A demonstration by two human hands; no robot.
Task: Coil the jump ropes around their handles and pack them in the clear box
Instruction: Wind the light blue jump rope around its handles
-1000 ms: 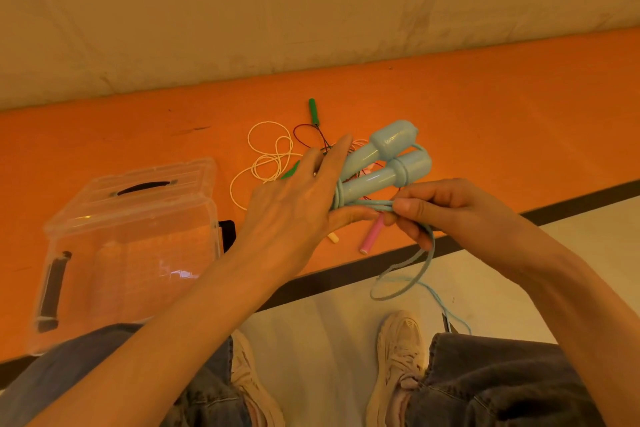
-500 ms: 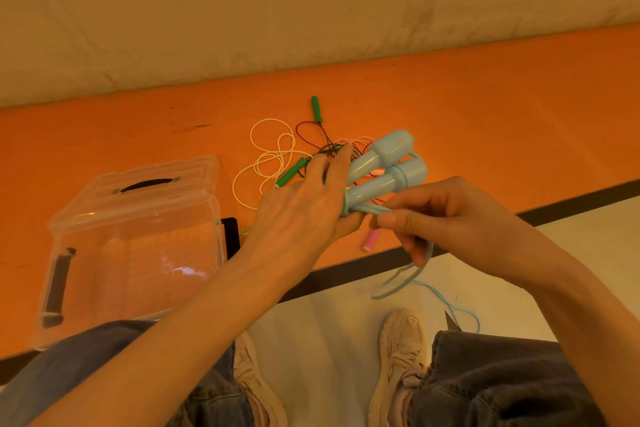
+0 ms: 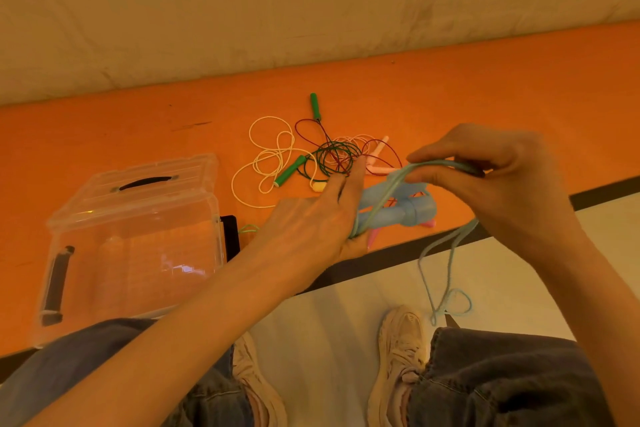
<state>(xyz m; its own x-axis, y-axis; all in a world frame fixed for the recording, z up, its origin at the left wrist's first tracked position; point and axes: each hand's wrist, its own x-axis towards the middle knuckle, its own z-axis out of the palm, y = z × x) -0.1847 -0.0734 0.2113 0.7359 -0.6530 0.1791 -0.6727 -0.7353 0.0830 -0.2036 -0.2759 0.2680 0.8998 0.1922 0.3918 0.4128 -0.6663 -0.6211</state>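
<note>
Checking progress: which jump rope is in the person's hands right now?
The light blue rope: left hand grips its handles, right hand pinches its cord. The green, cream and pink ropes lie tangled on the orange floor.

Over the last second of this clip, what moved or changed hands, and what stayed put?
The right hand has swung the blue cord up from below the blue handles and across over them, starting another wrap; a loose tail hangs below. The left hand keeps gripping both handles. The clear box and the tangled ropes on the orange floor have not moved.
</note>
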